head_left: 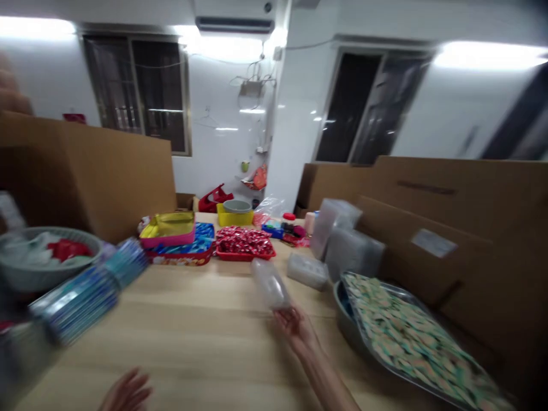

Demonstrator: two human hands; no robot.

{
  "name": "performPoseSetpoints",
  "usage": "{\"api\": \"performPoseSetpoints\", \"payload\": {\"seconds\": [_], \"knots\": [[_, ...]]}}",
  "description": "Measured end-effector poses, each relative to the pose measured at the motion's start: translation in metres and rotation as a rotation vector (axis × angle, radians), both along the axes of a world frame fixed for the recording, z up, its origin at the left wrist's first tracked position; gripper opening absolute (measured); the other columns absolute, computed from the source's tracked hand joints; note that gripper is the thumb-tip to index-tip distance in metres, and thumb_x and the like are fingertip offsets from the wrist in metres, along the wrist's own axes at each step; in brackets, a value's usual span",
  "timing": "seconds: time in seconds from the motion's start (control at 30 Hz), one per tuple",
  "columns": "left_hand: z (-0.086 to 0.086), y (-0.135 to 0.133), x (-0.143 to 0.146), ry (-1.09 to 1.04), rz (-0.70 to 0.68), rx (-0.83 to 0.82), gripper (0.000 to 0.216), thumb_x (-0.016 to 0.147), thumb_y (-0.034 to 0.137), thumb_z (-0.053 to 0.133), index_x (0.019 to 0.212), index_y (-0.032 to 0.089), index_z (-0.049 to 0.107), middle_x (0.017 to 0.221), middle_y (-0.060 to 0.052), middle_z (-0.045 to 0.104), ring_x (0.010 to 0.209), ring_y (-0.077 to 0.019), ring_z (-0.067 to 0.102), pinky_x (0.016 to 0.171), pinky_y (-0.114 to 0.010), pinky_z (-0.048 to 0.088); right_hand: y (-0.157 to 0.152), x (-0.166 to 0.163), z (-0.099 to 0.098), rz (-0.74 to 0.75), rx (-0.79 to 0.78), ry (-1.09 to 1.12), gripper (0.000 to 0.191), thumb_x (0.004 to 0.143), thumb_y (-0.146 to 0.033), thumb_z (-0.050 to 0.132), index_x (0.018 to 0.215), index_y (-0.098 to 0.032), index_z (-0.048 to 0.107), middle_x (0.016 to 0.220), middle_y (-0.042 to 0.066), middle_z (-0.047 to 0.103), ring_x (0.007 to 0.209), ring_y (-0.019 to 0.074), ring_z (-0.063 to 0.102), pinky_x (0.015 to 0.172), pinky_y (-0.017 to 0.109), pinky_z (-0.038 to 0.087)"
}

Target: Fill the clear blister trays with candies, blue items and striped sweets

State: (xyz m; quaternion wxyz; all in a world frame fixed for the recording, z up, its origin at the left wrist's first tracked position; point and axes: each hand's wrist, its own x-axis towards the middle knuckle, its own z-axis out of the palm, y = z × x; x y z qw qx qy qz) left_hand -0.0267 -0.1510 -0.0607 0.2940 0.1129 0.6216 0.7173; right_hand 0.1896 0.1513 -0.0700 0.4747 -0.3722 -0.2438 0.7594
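My right hand [294, 326] grips the near end of a clear plastic tray [271, 284] above the wooden table. The tray is tilted and blurred, and I see nothing inside it. At the bottom left, my left hand [127, 390] is partly cut off by the frame, its fingers apart and holding nothing. To the right of the held tray lies a stack of clear plastic trays [307, 270]. A large metal tray [411, 325] heaped with pale green and pink wrapped pieces rests tilted on a grey basin [349, 325] at the right.
Red-wrapped pieces fill a red tray [244, 244] at the back. Left of it, a pink and yellow box [168, 231] sits on blue packets. Stacked blue packs [81, 299] and a grey basket [25, 274] line the left. Cardboard boxes [462, 228] flank both sides.
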Motion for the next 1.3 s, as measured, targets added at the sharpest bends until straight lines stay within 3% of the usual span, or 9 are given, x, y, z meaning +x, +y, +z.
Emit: {"api": "performPoseSetpoints", "payload": {"seconds": [0.1, 0.23, 0.37, 0.53, 0.67, 0.87, 0.93, 1.07, 1.3], "knots": [[0.006, 0.002, 0.012, -0.167, -0.143, 0.172, 0.075, 0.059, 0.049, 0.08, 0.124, 0.03, 0.048, 0.126, -0.011, 0.053, 0.111, -0.0335, 0.055, 0.087, -0.045, 0.049, -0.074, -0.018, -0.008, 0.342, -0.124, 0.131, 0.012, 0.068, -0.02, 0.071, 0.075, -0.016, 0.062, 0.068, 0.004, 0.072, 0.062, 0.0171, 0.068, 0.062, 0.028, 0.057], [0.02, 0.007, 0.01, -0.143, -0.125, 0.426, 0.106, 0.042, 0.048, 0.087, 0.135, 0.032, 0.037, 0.141, -0.011, 0.038, 0.126, -0.0353, 0.039, 0.085, -0.038, 0.048, -0.163, -0.042, -0.009, 0.642, -0.389, 0.264, 0.021, 0.067, -0.018, 0.075, 0.083, -0.014, 0.064, 0.077, 0.005, 0.074, 0.065, 0.0173, 0.07, 0.062, 0.027, 0.056], [0.023, -0.024, -0.001, -0.098, -0.084, 0.459, 0.08, 0.052, 0.046, 0.082, 0.124, 0.022, 0.055, 0.116, -0.009, 0.058, 0.102, -0.0259, 0.055, 0.081, -0.03, 0.046, -0.218, -0.066, -0.01, 0.794, -0.592, 0.287, 0.022, 0.068, -0.017, 0.074, 0.087, -0.014, 0.064, 0.077, 0.003, 0.074, 0.064, 0.0169, 0.069, 0.055, 0.025, 0.055], [0.026, -0.068, -0.011, -0.204, 0.143, 0.403, 0.06, 0.055, 0.035, 0.08, 0.11, 0.02, 0.063, 0.097, -0.005, 0.064, 0.082, -0.0195, 0.059, 0.072, -0.028, 0.046, -0.252, -0.097, -0.013, 0.885, -0.598, 0.251, 0.023, 0.07, -0.02, 0.076, 0.089, -0.015, 0.065, 0.077, 0.001, 0.074, 0.064, 0.0138, 0.068, 0.059, 0.022, 0.054], [0.033, -0.085, -0.027, -0.254, 0.317, 0.359, 0.052, 0.056, 0.031, 0.076, 0.105, 0.019, 0.064, 0.09, -0.003, 0.065, 0.076, -0.0171, 0.059, 0.07, -0.028, 0.046, -0.266, -0.12, -0.01, 1.066, -0.479, 0.092, 0.033, 0.067, -0.035, 0.078, 0.088, -0.014, 0.066, 0.076, 0.004, 0.071, 0.061, 0.0137, 0.065, 0.06, 0.024, 0.052], [0.035, -0.104, -0.06, -0.183, 0.511, 0.278, 0.045, 0.05, 0.029, 0.079, 0.091, 0.016, 0.066, 0.071, 0.003, 0.06, 0.065, -0.0119, 0.053, 0.057, -0.021, 0.039, -0.261, -0.151, 0.02, 0.909, 0.356, -0.229, 0.031, 0.067, -0.044, 0.077, 0.083, -0.019, 0.068, 0.082, 0.001, 0.064, 0.081, 0.016, 0.057, 0.07, 0.023, 0.044], [0.034, -0.106, -0.066, -0.188, 0.523, 0.249, 0.047, 0.049, 0.029, 0.081, 0.092, 0.016, 0.067, 0.071, 0.003, 0.059, 0.063, -0.0106, 0.051, 0.056, -0.021, 0.038, -0.258, -0.161, 0.033, 1.029, 0.516, -0.178, 0.029, 0.069, -0.044, 0.075, 0.08, -0.018, 0.069, 0.083, 0.002, 0.063, 0.083, 0.0174, 0.054, 0.073, 0.025, 0.041], [0.034, -0.103, -0.072, -0.192, 0.534, 0.189, 0.05, 0.047, 0.03, 0.083, 0.092, 0.015, 0.067, 0.07, 0.003, 0.057, 0.062, -0.0097, 0.048, 0.054, -0.02, 0.036, -0.258, -0.177, 0.05, 1.268, 0.567, -0.102, 0.028, 0.066, -0.043, 0.075, 0.068, -0.016, 0.068, 0.072, 0.0, 0.056, 0.068, 0.0143, 0.048, 0.066, 0.026, 0.036], [0.033, -0.096, -0.083, -0.216, 0.533, 0.139, 0.057, 0.044, 0.035, 0.086, 0.094, 0.016, 0.066, 0.071, 0.003, 0.054, 0.063, -0.01, 0.048, 0.054, -0.021, 0.036, -0.253, -0.195, 0.045, 1.329, 0.425, -0.07, 0.024, 0.062, -0.036, 0.076, 0.055, -0.015, 0.066, 0.069, 0.0, 0.053, 0.066, 0.0134, 0.045, 0.068, 0.026, 0.032]]}}
